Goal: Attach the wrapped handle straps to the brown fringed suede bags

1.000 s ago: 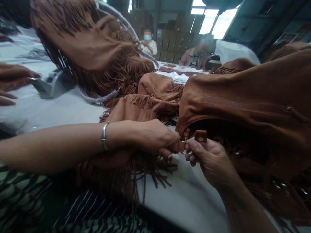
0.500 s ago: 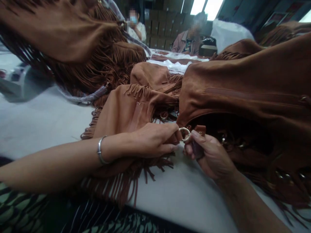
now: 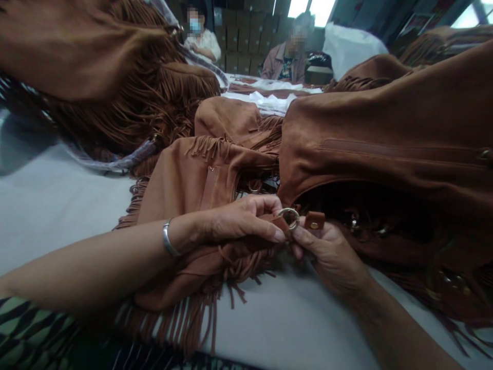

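Between my hands is a gold metal ring joined to a brown leather tab. My left hand, with a silver bangle on the wrist, is closed on the leather tab left of the ring. The fingers of my right hand pinch the ring's right side. A brown strap end with a gold stud sticks up behind my right fingers; whether they grip it too is hidden. Under my left forearm lies a brown fringed bag, its fringe spread toward the table edge.
A larger brown bag with a dark open mouth fills the right side. Several fringed bags are piled at the left, with plastic-wrapped handles. The table is pale. Two people sit across it, before stacked cartons.
My left hand has turned, so its thumb now shows on top of the leather tab. The ring has tilted, and my right fingers have shifted to its lower right. The view has moved slightly.
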The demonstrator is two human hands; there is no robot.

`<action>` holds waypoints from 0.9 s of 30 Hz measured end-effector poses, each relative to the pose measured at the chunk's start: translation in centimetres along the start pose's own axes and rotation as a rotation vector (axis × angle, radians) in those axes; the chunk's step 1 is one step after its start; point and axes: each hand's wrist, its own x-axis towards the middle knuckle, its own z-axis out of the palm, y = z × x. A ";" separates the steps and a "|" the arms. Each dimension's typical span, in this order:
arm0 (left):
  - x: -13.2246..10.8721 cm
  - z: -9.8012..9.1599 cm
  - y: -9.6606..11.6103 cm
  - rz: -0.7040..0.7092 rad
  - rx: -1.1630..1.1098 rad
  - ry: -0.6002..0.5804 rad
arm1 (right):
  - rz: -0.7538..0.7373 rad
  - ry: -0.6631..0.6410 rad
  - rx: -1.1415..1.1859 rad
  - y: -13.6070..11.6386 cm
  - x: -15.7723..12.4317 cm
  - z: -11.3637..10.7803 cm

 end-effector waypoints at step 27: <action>0.4 -0.6 0.3 -0.081 -0.293 -0.236 | -0.197 0.096 -0.076 -1.7 -0.2 -1.7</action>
